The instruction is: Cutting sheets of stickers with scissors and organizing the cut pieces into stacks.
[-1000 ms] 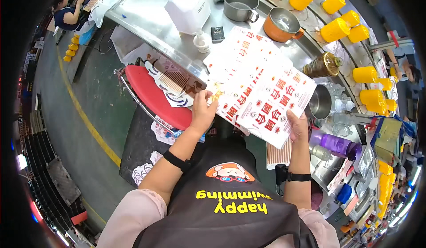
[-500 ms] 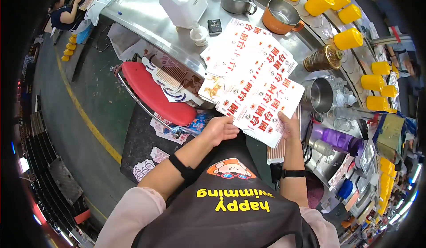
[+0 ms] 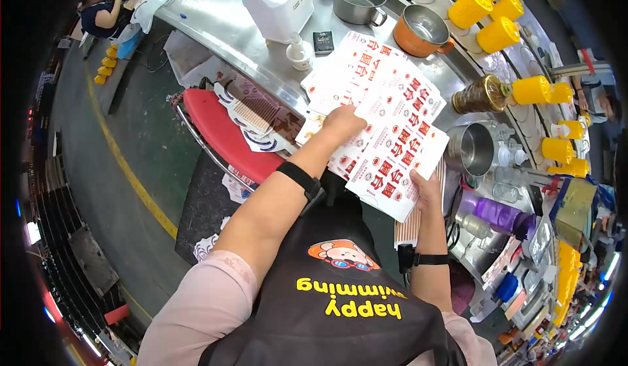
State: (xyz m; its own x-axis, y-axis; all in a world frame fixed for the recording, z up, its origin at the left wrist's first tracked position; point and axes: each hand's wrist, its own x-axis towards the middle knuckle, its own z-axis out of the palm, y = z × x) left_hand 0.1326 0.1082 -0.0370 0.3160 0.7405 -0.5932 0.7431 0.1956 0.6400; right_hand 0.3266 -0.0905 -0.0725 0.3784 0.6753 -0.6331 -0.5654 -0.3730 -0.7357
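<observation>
A fanned stack of white printed sheets (image 3: 405,101) with red characters and small emblems spreads over the metal table's near edge. At its lower right corner, my right hand (image 3: 428,191) pinches the edge, thumb on top and the other fingers underneath. My left hand (image 3: 345,125) lies across the left part of the stack, back of the hand upward. Its fingers are drawn together at the edge of one sheet, with the fingertips partly hidden. Black straps circle both my forearms.
Beyond the sheets stand a white canister (image 3: 281,6), a pump bottle (image 3: 300,53), a grey pot (image 3: 358,1) and an orange pot (image 3: 422,31). A brown jar (image 3: 482,95), a steel pot (image 3: 471,149) and a purple bottle (image 3: 497,212) are rightward. A red chair (image 3: 226,134) sits left.
My left hand has moved up and inward, from beside the stack's lower left edge onto the sheets. My right hand still grips the lower right corner. The whole view has shifted slightly.
</observation>
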